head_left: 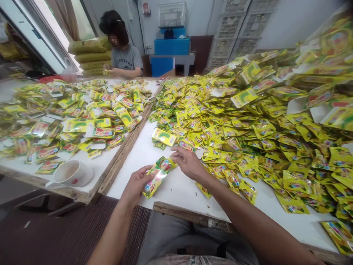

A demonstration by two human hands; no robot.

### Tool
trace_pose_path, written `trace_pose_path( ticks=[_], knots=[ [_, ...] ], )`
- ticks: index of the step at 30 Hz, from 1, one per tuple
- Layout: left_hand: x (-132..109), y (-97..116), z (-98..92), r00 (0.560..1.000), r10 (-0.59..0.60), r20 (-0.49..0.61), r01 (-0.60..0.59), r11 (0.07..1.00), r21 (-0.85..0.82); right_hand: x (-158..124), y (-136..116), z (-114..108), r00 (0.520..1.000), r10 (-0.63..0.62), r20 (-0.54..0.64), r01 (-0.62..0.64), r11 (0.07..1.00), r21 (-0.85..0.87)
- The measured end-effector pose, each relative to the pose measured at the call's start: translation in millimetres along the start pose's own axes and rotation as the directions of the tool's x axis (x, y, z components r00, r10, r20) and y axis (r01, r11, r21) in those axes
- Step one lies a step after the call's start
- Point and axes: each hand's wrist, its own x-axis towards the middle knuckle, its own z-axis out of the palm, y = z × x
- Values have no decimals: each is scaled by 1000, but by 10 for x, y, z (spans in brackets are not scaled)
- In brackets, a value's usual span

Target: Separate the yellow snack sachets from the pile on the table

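My left hand [138, 184] grips a flat yellow-green printed carton [154, 182], held at a slant just above the white tabletop near its front edge. At the carton's upper end a small shiny green-and-yellow sachet [165, 164] sticks out. The fingers of my right hand [187, 162] are bent together at the sachet's yellow edge; the exact contact is partly hidden. Just beyond that hand lie a yellow carton [164, 137] and a red-lettered carton [186, 144].
A large heap of yellow sachets [248, 136] with cartons on top rises at the right. More cartons [102, 123] cover the left table, where a white cup [67, 173] stands on a saucer near the front. A wooden strip [124, 147] divides the tables. Another person [125, 55] sits opposite.
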Motion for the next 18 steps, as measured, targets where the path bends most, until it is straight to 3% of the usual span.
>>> trace_pose_path(
  ticks=[2,4,7,10,13,16,18],
  knots=[
    [-19,22,-81,996,22,-82,-23,1000,-20,20,65,33,994,-81,68,95,966,-241],
    [-34,35,-137,991,36,-126,-40,999,-29,23,141,95,965,-137,222,223,874,-431],
    [-26,22,-170,990,35,-134,-39,999,-26,1,238,174,942,-167,293,302,803,-514],
    [16,-10,-156,990,40,-133,-38,999,13,-35,282,141,983,-152,105,181,896,-406],
    [53,-21,-99,993,50,-106,-41,995,88,-61,258,22,994,-45,-95,31,989,-144],
    [61,4,-6,999,36,-19,-33,990,136,-62,186,-66,994,10,-110,-8,1000,24],
    [57,34,56,998,16,57,-24,989,149,-50,135,-87,996,-38,-75,40,999,24]
  ],
)
